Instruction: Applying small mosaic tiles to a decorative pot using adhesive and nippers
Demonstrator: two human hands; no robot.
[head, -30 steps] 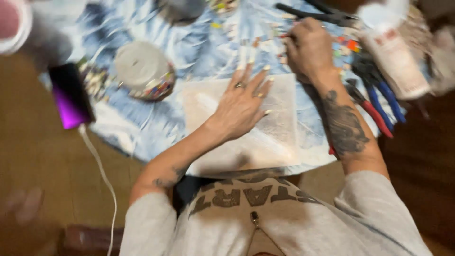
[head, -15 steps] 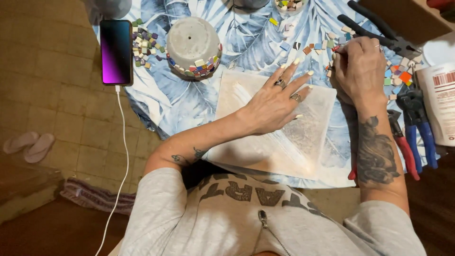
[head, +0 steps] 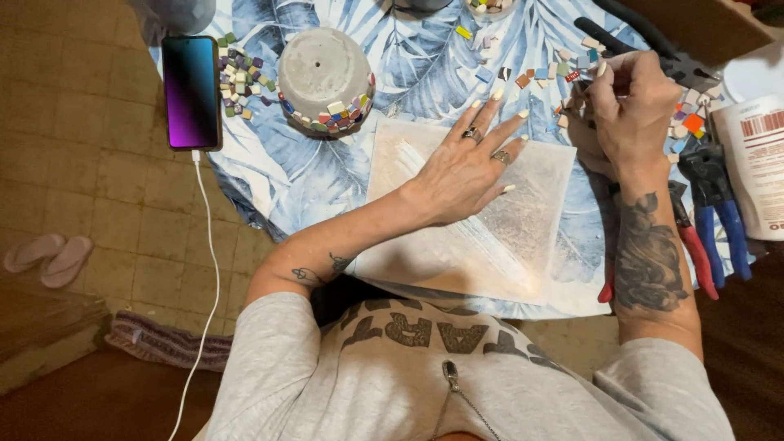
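My left hand lies flat, fingers spread, on a clear plastic sheet dusted with white powder, in the middle of the round table. My right hand hovers at the sheet's far right corner over scattered small mosaic tiles. Its fingers are pinched together, and whatever is between them is hidden. An upturned grey concrete pot with coloured tiles stuck around its rim stands to the left of my left hand.
A blue leaf-print cloth covers the table. A phone on a white cable lies at the left edge beside a pile of tiles. Red and blue pliers and a white bottle sit at the right. Slippers lie on the tiled floor.
My head view has steadied and shifted, so the table sits more to the right. My left hand stays flat on the sheet and my right hand stays pinched over the tiles.
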